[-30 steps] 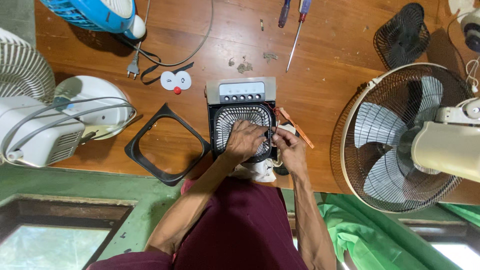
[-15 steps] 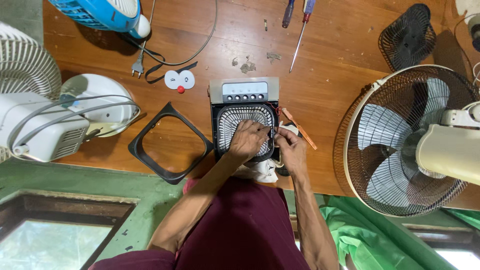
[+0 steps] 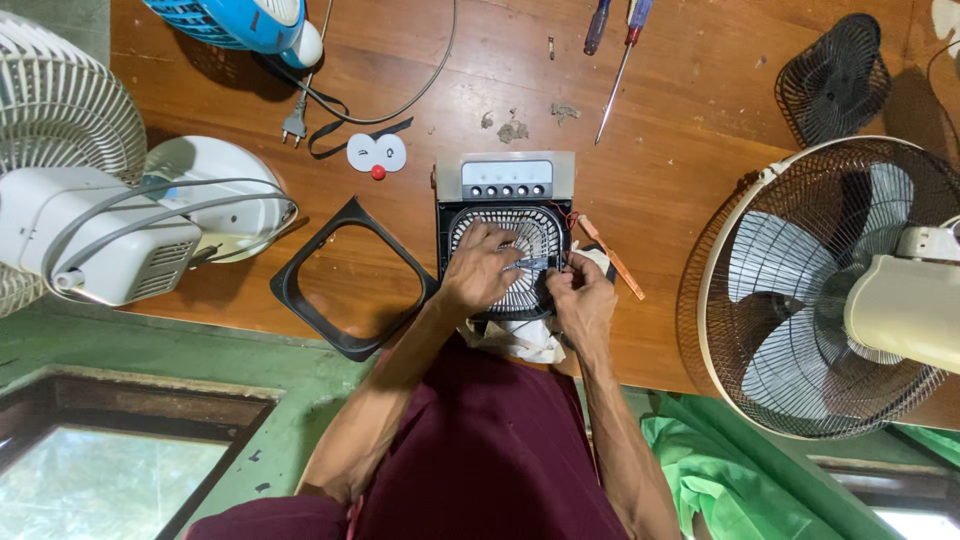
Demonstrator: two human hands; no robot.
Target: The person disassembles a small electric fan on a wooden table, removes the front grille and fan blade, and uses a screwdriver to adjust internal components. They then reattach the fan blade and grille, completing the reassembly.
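Observation:
A small box fan with a grey control panel and a round black grille lies flat near the table's front edge. My left hand lies on the grille, fingers spread and pressing on its wires. My right hand is at the grille's right side, pinching a thin metal tool that points left towards my left thumb. Thin red wires come out at the fan's right edge. A white cloth lies under my wrists.
A black square frame lies left of the fan. A large pedestal fan fills the right, white fans the left, a blue fan the top left. Two screwdrivers, a plug and cord, a small black grille and an orange strip lie about.
My hands have stayed on the grille, the left fingers spreading a little wider. The view has shifted slightly.

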